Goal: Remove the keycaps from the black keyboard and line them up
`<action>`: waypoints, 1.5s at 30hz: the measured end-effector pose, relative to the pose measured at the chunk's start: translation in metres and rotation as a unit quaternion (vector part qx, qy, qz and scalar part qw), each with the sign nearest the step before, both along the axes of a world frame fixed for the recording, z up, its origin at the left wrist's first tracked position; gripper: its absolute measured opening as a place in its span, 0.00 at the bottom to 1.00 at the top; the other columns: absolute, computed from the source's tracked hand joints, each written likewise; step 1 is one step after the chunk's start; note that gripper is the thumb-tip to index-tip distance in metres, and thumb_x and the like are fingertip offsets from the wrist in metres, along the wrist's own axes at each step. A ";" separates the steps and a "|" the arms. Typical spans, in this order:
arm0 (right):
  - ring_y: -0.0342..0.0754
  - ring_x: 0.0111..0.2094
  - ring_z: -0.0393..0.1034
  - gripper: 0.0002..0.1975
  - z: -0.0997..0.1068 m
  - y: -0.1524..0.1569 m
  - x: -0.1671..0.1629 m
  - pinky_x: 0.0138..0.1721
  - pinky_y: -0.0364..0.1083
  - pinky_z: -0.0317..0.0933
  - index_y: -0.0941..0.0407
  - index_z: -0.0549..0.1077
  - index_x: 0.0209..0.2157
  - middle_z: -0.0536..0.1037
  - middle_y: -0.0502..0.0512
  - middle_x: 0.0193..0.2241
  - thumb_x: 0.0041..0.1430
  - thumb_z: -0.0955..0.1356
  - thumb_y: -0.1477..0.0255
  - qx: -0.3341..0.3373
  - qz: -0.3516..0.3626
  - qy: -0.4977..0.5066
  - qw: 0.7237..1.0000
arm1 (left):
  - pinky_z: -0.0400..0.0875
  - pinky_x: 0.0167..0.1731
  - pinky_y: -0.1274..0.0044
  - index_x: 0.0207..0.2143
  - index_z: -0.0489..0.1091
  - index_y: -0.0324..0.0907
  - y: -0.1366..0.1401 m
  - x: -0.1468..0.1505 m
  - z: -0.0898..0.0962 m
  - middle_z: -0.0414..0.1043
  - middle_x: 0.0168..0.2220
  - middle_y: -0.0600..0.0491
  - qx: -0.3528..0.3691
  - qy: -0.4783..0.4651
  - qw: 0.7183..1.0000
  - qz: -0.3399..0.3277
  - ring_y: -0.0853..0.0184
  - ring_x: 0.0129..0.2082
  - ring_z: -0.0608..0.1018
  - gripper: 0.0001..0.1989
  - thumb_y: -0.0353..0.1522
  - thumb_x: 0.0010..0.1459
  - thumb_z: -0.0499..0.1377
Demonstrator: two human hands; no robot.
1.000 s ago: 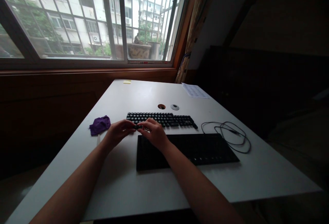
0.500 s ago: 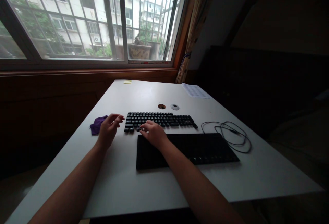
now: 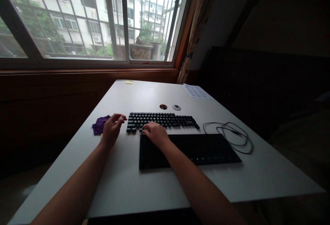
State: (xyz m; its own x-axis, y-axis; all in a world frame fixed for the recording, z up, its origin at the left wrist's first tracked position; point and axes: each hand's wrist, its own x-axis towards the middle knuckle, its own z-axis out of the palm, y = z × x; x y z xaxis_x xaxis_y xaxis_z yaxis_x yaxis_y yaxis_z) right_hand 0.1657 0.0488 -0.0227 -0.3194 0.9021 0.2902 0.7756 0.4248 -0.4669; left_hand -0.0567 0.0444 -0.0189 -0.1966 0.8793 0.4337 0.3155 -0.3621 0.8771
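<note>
Black keycaps (image 3: pixel 152 117) lie on the white table in rows, laid out like a keyboard. My right hand (image 3: pixel 156 134) reaches over the black keyboard base (image 3: pixel 206 149) to the bottom row, its fingers pinched together at a small dark keycap (image 3: pixel 141 129). The hand itself hides part of that row. Left of the rows, my left hand (image 3: pixel 113 127) is raised with loosely curled fingers, their tips apart and nothing visible in them. Just behind its wrist side lies a crumpled purple cloth (image 3: pixel 99 125), partly covered by the hand.
A looped black cable (image 3: pixel 239 134) lies right of the keyboard base. Behind the keycaps are a round hole (image 3: pixel 163 107) in the tabletop and a round grey cover (image 3: pixel 176 107). Printed paper (image 3: pixel 197 91) and a yellow note (image 3: pixel 129 82) lie toward the far edge, below a barred window.
The whole view has shifted slightly. My right hand stays at the bottom row of keycaps with only a small finger movement. My left hand keeps almost the same pose.
</note>
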 end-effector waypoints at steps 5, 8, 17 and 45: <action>0.49 0.40 0.74 0.07 0.002 0.002 0.000 0.42 0.45 0.63 0.50 0.81 0.39 0.81 0.53 0.38 0.57 0.73 0.69 -0.023 -0.008 0.006 1.000 | 0.67 0.31 0.77 0.34 0.74 0.39 0.000 0.001 0.002 0.77 0.33 0.50 -0.005 0.003 1.000 0.007 0.65 0.32 0.76 0.13 0.40 0.61 0.57; 0.49 0.40 0.74 0.08 0.002 0.003 0.000 0.42 0.45 0.63 0.50 0.81 0.39 0.81 0.53 0.38 0.57 0.73 0.68 -0.029 -0.013 0.005 0.999 | 0.67 0.31 0.77 0.34 0.74 0.40 0.000 0.001 0.003 0.77 0.33 0.50 -0.007 0.011 1.000 0.014 0.65 0.32 0.76 0.13 0.40 0.61 0.57; 0.47 0.41 0.74 0.10 0.004 0.003 0.000 0.43 0.43 0.63 0.50 0.81 0.41 0.81 0.52 0.39 0.59 0.71 0.65 -0.054 -0.021 -0.026 0.998 | 0.67 0.31 0.76 0.33 0.74 0.40 -0.001 0.001 0.006 0.78 0.32 0.50 -0.012 0.023 0.999 0.038 0.64 0.32 0.76 0.14 0.41 0.60 0.56; 0.49 0.41 0.76 0.10 -0.002 0.006 0.005 0.42 0.45 0.66 0.49 0.80 0.41 0.83 0.51 0.39 0.56 0.71 0.66 -0.058 -0.023 0.009 0.998 | 0.67 0.33 0.76 0.32 0.74 0.41 -0.003 0.002 0.008 0.77 0.32 0.51 -0.015 0.020 0.999 0.037 0.65 0.32 0.76 0.13 0.40 0.60 0.57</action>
State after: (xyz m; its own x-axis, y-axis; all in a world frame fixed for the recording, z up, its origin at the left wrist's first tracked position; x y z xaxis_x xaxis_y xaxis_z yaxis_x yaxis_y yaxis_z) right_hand 0.1703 0.0545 -0.0247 -0.2722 0.9437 0.1880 0.7837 0.3308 -0.5257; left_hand -0.0546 0.0418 -0.0107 -0.2448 0.8754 0.4169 0.3754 -0.3109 0.8732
